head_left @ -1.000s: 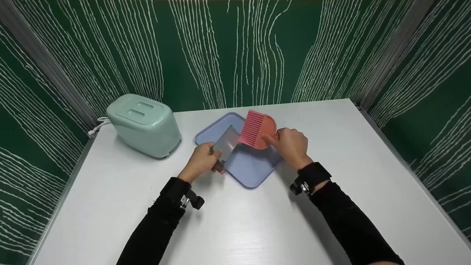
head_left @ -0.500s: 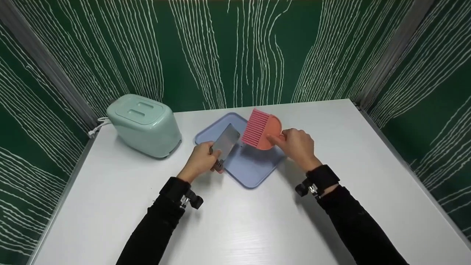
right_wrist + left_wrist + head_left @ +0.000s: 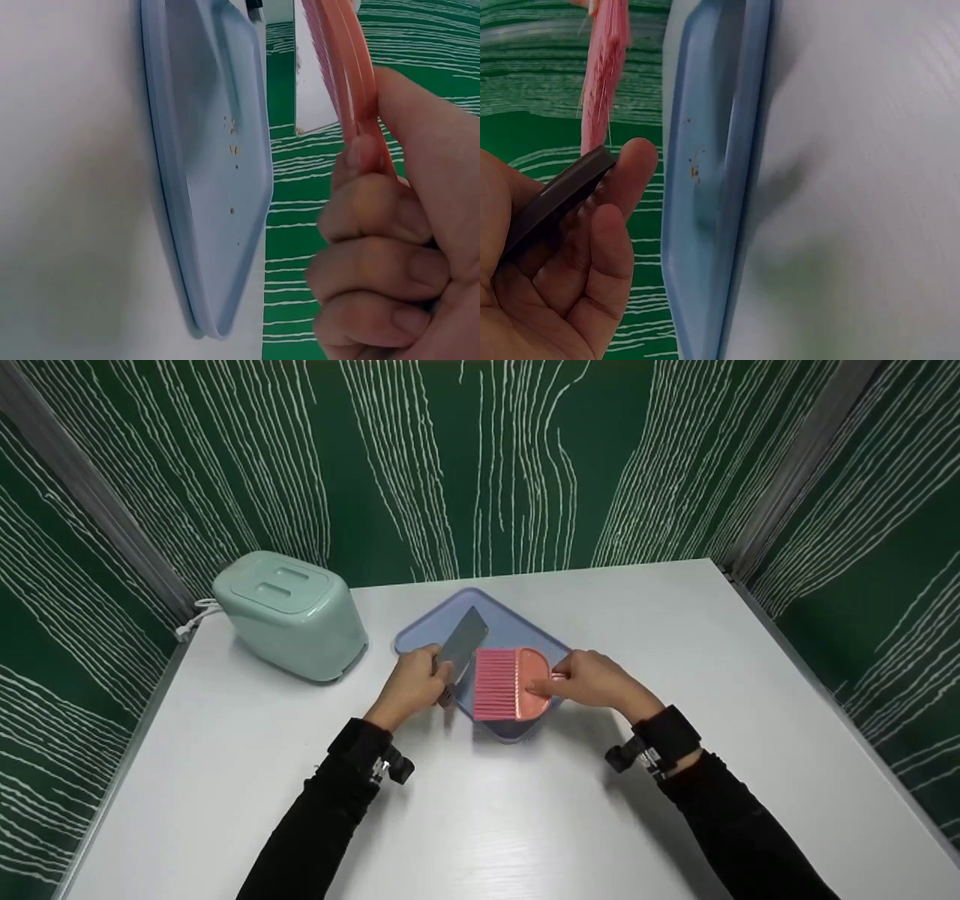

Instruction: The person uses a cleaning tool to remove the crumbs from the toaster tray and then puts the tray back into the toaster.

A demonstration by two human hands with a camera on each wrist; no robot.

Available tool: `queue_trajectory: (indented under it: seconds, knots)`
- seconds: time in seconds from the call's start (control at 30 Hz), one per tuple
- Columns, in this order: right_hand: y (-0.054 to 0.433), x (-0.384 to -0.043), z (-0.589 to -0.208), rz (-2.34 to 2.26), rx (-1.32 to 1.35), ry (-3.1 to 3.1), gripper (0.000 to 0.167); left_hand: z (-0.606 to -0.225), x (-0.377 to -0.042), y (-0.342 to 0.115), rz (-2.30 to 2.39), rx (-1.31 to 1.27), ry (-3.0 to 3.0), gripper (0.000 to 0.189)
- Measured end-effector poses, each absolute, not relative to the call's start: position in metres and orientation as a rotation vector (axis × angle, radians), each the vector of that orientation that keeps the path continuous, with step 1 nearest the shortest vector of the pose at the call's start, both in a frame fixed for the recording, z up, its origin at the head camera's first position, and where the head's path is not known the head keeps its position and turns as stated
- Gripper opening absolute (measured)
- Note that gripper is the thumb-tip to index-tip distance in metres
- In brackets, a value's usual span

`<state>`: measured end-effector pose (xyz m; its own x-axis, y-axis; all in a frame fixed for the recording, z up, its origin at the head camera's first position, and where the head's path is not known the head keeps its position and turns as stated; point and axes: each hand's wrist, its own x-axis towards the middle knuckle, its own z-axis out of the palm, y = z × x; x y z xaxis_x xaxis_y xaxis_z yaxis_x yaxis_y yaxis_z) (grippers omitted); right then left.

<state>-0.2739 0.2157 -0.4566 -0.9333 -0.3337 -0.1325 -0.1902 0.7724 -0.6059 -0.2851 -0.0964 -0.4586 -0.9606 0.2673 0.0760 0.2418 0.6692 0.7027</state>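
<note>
In the head view, my left hand [image 3: 412, 679], left of the frame's middle, grips a flat metal blade [image 3: 463, 637] that tilts up toward the upper right across the blue tray [image 3: 517, 622]. My right hand [image 3: 592, 679], right of the middle, pinches the pink brush [image 3: 496, 684], its thumb on the coral head and its bristles pointing left, just beside the blade, over the tray's lower part. The mint toaster [image 3: 292, 615] stands on the white counter [image 3: 480, 817] at left. In the left wrist view, my fingers curl round the dark handle [image 3: 555, 199] at lower left, bristles hang upper left, and crumbs [image 3: 695, 171] lie in the tray mid-frame. In the right wrist view, my fingers fold at lower right, the brush is at upper right, and specks [image 3: 301, 132] cling to the blade's edge at upper centre.
</note>
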Motion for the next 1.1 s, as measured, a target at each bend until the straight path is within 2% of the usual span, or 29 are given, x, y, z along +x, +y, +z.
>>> queue_trajectory:
  seconds: [0.23,1.1]
  knots:
    - [0.209,-0.271,-0.465,-0.917,-0.552,2.635,0.058,-0.460,-0.285,-0.094,1.134,0.463,2.887,0.027]
    - [0.218,-0.283,-0.478,-0.928,-0.250,2.715,0.057,-0.464,-0.284,-0.092,1.081,0.632,2.943,0.022]
